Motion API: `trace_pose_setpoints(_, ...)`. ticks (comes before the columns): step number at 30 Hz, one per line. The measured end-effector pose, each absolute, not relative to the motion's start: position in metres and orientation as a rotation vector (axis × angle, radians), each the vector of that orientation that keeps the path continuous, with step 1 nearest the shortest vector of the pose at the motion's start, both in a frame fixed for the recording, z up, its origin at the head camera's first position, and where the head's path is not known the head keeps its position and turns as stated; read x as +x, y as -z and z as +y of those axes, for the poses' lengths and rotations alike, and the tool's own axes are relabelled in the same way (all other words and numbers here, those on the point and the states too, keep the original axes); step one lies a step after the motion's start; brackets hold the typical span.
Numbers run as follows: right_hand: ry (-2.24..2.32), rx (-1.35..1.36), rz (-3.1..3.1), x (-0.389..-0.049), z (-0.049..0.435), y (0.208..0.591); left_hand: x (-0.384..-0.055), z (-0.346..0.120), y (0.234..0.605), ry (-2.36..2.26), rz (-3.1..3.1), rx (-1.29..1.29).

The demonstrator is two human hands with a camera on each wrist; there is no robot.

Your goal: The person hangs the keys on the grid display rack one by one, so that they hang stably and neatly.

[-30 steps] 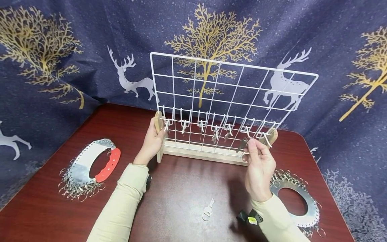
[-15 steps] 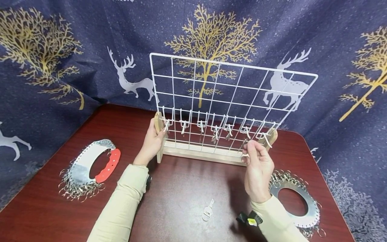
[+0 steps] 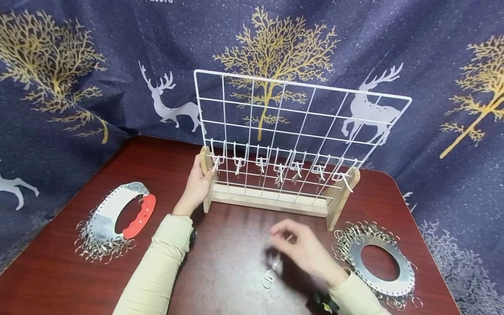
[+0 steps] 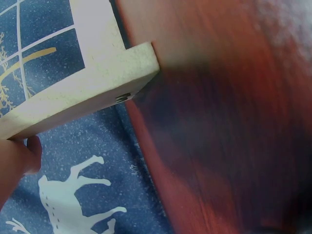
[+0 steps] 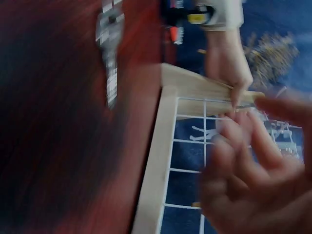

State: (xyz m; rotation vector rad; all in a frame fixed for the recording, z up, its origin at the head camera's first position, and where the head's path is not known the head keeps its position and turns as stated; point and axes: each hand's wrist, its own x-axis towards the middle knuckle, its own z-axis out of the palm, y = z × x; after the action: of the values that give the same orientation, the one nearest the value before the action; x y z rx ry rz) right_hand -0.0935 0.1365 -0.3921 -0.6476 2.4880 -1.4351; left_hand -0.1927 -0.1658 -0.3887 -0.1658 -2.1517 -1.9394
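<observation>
My left hand grips the left wooden upright of a white wire grid rack on a wooden base. Keys hang from several white hooks along the grid, and the rightmost hook looks bare. Blurred by motion, my right hand is over the table in front of the rack, fingers loosely bent, with nothing visible between them. Just beside its fingertips a silver key with a ring lies on the table; the same key shows in the right wrist view.
To the left lies a metal plate with a red handle, edged with many small rings. A second, ring-edged metal plate lies right of my right hand. Behind the table hangs a dark blue cloth with deer and trees.
My right hand has let go of the key at the second hook from the right and moved down and left toward the key on the table. My left hand stays on the upright.
</observation>
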Motion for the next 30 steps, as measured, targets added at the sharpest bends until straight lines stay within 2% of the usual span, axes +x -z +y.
trace_pose_setpoints(3, 1.032, -0.967, 2.489, -0.084, 0.134, 0.398, -0.192, -0.166, 0.389, 1.928, -2.160, -0.161)
trace_pose_setpoints(7, 0.713, -1.202, 2.502, -0.075, 0.130, 0.401, -0.192, -0.166, 0.389, 1.919, -2.166, -0.161)
trace_pose_setpoints(30, -0.115, -1.776, 2.866, -0.053, 0.116, 0.407, -0.195, -0.167, 0.393, 1.935, -2.141, -0.181)
